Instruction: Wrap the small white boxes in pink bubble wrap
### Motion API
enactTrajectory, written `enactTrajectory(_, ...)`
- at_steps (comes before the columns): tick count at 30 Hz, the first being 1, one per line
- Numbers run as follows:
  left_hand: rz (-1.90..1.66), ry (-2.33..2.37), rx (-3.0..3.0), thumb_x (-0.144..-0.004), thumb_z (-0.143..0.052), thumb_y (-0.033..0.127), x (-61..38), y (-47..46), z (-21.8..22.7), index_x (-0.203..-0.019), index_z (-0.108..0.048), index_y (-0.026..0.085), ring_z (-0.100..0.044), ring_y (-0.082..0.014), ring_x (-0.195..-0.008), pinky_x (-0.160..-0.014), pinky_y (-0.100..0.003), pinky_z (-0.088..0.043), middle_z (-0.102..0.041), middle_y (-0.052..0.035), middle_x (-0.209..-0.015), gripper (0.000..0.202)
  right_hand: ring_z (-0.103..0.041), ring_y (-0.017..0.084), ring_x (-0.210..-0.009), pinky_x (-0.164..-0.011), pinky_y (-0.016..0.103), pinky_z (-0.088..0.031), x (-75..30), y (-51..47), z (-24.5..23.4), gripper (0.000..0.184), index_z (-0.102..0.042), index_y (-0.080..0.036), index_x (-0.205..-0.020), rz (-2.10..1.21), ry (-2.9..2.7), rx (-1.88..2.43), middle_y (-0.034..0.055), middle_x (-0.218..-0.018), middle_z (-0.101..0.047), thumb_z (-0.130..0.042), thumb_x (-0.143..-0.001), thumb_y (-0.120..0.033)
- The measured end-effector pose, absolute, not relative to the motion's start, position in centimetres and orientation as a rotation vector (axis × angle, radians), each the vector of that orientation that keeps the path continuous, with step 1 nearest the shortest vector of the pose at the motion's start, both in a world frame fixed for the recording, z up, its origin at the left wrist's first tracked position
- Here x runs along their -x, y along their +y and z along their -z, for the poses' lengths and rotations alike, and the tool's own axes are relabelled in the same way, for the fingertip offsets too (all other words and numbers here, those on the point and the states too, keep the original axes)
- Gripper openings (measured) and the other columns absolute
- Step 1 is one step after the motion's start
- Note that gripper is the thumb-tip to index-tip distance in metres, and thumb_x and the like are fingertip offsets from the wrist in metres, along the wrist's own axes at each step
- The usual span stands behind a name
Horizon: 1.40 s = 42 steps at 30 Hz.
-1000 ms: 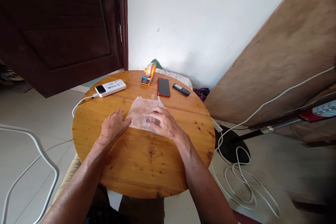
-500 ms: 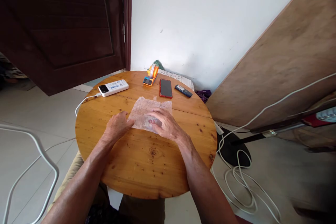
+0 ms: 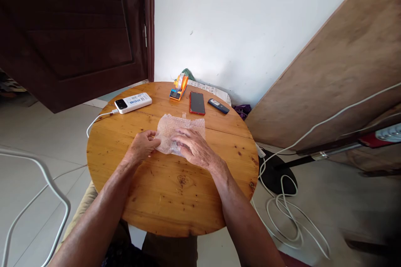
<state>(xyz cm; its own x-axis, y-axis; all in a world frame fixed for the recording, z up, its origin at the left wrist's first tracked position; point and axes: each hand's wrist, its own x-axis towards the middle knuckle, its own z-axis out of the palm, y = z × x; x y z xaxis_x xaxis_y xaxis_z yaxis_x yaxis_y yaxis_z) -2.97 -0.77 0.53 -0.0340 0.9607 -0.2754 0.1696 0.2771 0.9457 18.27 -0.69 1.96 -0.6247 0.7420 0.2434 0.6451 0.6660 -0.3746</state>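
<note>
A sheet of clear bubble wrap (image 3: 167, 127) lies on the round wooden table (image 3: 181, 204). At its left edge, my left hand (image 3: 142, 146) is closed, with the wrap's corner pinched between thumb and fingers. My right hand (image 3: 197, 148) rests on the wrap's right part, palm down, its fingers spread. Under the right fingers, the wrap covers something small that I cannot make out.
Beyond the wrap are an orange tape dispenser (image 3: 179, 87), a red-edged phone (image 3: 197, 103) and a dark blue handheld device (image 3: 218, 106). A white power bank (image 3: 133, 103) with a cable sits at the left. White cable (image 3: 282, 217) coils on the floor at right.
My left fingers have closed on the wrap's left edge, which is now folded further over to the right. A red-marked small thing seen earlier near my right thumb is now covered.
</note>
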Motion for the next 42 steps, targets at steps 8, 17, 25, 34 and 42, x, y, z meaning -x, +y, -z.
enactTrajectory(8, -1.102, 1.229, -1.015, -0.056, -0.065, 0.035, 0.9, -1.4, -0.5, -0.076, -0.061, 0.016, -0.048, -0.0072, -0.042, -0.040, -0.018, -0.036, -0.061, 0.0044, -0.054, 0.028, -0.051, 0.029, -0.126, -0.108, 0.051, -0.038, -17.8, -0.7, -2.1, 0.032, -0.066, -0.022, -0.118, -0.327, -2.530, 1.113, 0.0119, -0.138, -0.056, -0.055, -0.089, -0.013)
enactTrajectory(17, -1.090, 1.189, -1.115, -0.063, -0.069, 0.038, -0.2, -1.9, -0.7, -0.083, -0.062, 0.015, -0.049, -0.0076, -0.045, -0.046, -0.019, -0.039, -0.059, 0.0053, -0.056, 0.031, -0.052, 0.029, -0.125, -0.106, 0.051, -0.040, -17.9, -0.6, -1.6, 0.046, -0.053, -0.022, -0.128, -0.379, -2.410, 1.077, 0.0124, -0.134, -0.059, -0.057, -0.084, -0.013)
enactTrajectory(25, -0.967, 1.420, -1.569, -0.069, -0.059, 0.029, -0.9, -1.0, -1.4, -0.088, -0.070, 0.016, -0.048, -0.0102, -0.049, -0.049, -0.021, -0.035, -0.055, 0.0056, -0.054, 0.026, -0.053, 0.033, -0.126, -0.104, 0.053, -0.041, -18.1, -0.6, -1.2, 0.067, -0.033, -0.019, -0.147, -0.391, -2.362, 1.135, 0.0179, -0.137, -0.057, -0.060, -0.085, -0.018)
enactTrajectory(34, -0.905, 1.296, -1.745, -0.068, -0.052, 0.027, -0.5, -1.8, -1.9, -0.089, -0.077, 0.013, -0.052, -0.0138, -0.056, -0.054, -0.024, -0.039, -0.061, 0.0011, -0.060, 0.035, -0.049, 0.034, -0.133, -0.109, 0.056, -0.038, -18.8, -0.3, -1.5, 0.068, -0.036, -0.021, -0.147, -0.464, -2.368, 1.212, 0.0177, -0.142, -0.054, -0.066, -0.086, -0.030)
enactTrajectory(42, -0.874, 1.023, -1.873, -0.084, -0.038, 0.026, 1.1, -1.6, -2.2, -0.100, -0.074, 0.011, -0.056, -0.0147, -0.065, -0.067, -0.025, -0.045, -0.061, -0.0005, -0.067, 0.042, -0.053, 0.028, -0.130, -0.109, 0.049, -0.042, -20.2, -0.2, -2.7, 0.060, -0.046, -0.022, -0.141, -0.710, -2.196, 1.177, 0.0123, -0.139, -0.057, -0.058, -0.083, -0.017)
